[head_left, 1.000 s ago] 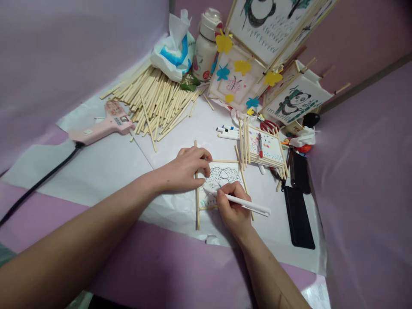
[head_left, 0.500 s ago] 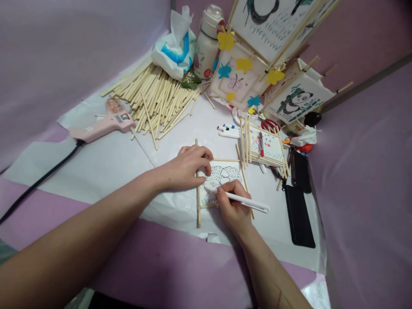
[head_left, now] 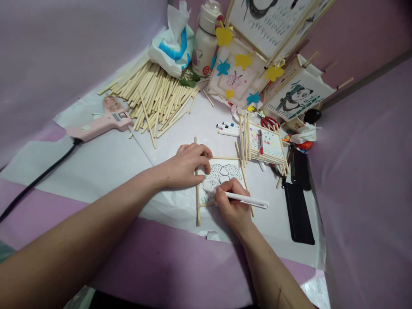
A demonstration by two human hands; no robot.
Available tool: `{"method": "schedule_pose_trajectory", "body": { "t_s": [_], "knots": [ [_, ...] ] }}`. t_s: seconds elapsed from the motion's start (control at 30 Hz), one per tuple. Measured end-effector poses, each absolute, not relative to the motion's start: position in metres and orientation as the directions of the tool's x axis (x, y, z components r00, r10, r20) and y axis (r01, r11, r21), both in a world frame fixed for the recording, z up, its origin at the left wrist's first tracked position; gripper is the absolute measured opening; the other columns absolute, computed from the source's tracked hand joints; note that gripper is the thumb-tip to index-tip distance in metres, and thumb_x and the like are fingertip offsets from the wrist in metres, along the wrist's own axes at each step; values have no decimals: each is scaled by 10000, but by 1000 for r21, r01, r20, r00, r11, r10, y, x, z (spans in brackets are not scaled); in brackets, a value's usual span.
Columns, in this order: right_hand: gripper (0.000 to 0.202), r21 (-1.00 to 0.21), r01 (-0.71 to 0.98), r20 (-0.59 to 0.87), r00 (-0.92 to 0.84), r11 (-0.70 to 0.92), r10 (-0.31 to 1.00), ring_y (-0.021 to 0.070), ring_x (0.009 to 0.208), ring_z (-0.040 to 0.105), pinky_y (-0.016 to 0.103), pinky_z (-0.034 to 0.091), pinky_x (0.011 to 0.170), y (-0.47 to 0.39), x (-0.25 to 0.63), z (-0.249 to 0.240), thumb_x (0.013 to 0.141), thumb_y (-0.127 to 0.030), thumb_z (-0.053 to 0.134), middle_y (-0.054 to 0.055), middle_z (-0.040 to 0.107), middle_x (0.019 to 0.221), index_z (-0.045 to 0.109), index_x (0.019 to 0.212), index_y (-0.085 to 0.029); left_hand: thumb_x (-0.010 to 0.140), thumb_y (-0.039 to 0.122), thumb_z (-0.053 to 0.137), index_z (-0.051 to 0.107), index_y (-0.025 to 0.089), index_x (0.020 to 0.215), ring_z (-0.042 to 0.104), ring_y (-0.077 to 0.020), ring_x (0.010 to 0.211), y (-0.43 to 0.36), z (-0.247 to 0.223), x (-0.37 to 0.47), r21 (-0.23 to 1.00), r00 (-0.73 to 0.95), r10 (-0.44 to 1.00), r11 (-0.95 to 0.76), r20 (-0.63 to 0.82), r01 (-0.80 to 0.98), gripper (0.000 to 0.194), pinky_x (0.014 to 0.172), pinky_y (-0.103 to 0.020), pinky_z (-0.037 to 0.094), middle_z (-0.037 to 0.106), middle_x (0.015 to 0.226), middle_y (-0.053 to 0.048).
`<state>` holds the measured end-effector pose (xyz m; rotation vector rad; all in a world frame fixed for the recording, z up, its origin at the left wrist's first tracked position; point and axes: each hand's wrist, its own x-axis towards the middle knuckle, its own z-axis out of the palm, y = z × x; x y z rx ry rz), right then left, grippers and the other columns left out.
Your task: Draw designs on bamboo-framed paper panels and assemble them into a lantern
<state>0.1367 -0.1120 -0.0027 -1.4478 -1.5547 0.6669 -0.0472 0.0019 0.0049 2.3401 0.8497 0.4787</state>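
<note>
A white marker pen (head_left: 247, 199) is gripped in my right hand (head_left: 234, 206), its tip down on a small drawing sheet (head_left: 224, 172). Dotted dark outlines and green strokes along the bottom mark the sheet. Thin wooden sticks (head_left: 197, 193) frame it, crossing at the corners. My left hand (head_left: 189, 165) rests over the frame's left edge, fingers bent but apart, with the fingertips on the paper. My right hand hides the sheet's lower right part.
A pink glue gun (head_left: 99, 122) with a black cord lies left. Behind are a heap of sticks (head_left: 157, 98), a tissue pack (head_left: 172, 49) and a bottle (head_left: 204, 45). To the right are stacked stick frames (head_left: 265, 143), red-handled scissors (head_left: 268, 121), a black phone-like slab (head_left: 299, 214) and panda-picture lanterns (head_left: 296, 96).
The whole view has shifted slightly, with things a little higher in the picture. Both hands keep nearly the same pose, and the pen stays at about the same spot on the sheet.
</note>
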Motion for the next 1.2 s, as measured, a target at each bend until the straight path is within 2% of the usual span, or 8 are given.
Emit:
{"method": "schedule_pose_trajectory", "body": {
  "t_s": [0.47, 0.77, 1.0, 1.2],
  "knots": [
    [216, -869, 451, 272, 93, 203, 958, 92, 491, 408, 239, 347, 490, -111, 138, -3, 822, -198, 561, -68, 453, 554, 424, 659, -230, 781, 208, 603, 719, 256, 885, 496, -262, 1191, 2, 6, -48, 636, 735, 669, -616, 111, 465, 163, 1090, -476, 282, 570, 1243, -31],
    [224, -871, 454, 279, 145, 186, 949, 97, 494, 401, 251, 333, 486, -112, 138, -4, 820, -191, 562, -61, 451, 561, 418, 653, -234, 783, 214, 607, 720, 255, 881, 496, -268, 1204, 2, 7, -48, 638, 740, 663, -620, 115, 457, 155, 1081, -480, 289, 574, 1246, -41],
    [218, -928, 335, 252, 250, 160, 935, 108, 502, 403, 263, 333, 508, -115, 144, -14, 866, -226, 562, -67, 464, 567, 426, 696, -238, 786, 216, 608, 726, 257, 883, 493, -270, 1214, 2, 7, -48, 640, 737, 666, -618, 117, 457, 158, 1076, -487, 291, 574, 1240, -46],
    [232, -875, 444, 338, 275, 193, 900, 105, 492, 373, 262, 321, 503, -117, 144, -13, 867, -234, 575, -77, 421, 560, 421, 695, -240, 799, 243, 615, 726, 260, 880, 486, -273, 1223, 2, 8, -47, 636, 736, 669, -614, 105, 468, 139, 1061, -488, 296, 569, 1243, -41]
  ]
}}
